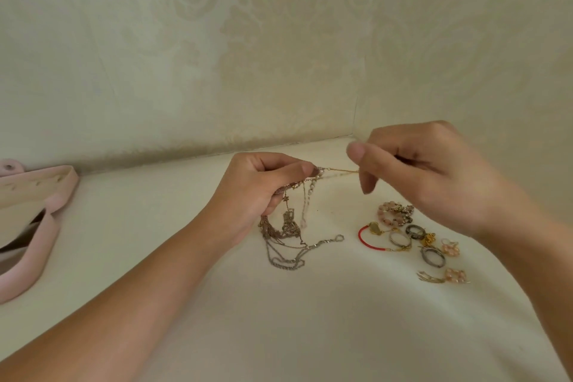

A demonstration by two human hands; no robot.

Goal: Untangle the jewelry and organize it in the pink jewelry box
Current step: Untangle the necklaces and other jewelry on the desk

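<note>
left hand (260, 189) grips tangled chains (286, 236) above bench (310, 319) | right hand (428, 174) pinches 1 gold strand (342, 170) taut between hands | loose rings, bracelets (415, 239) right | pink jewelry box (34, 226) far left

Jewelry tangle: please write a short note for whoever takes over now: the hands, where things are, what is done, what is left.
The left hand grips the tangle of chains; its lower loops rest on the table.
The right hand pinches one gold chain, taut from the tangle.
Done: the small pieces lie separate at the right.
Left: free every chain, then put everything in the pink box, open at far left.
</note>
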